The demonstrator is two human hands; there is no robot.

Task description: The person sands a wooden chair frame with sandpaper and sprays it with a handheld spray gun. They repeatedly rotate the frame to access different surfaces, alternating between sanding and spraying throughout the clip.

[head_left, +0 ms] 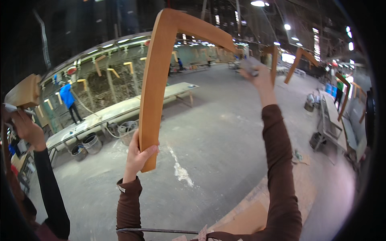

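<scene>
At the near end, our left hand (138, 154) closes round the foot of an orange-brown, L-shaped wooden piece (155, 80), raised upright before us. We judge it stiff, moderately light, slightly slick; best held low and near the bend. Our right hand (262, 78), near its far tip, grips a blurred grey pad (251, 66). Beyond: a long, pale surface (181, 88).
</scene>
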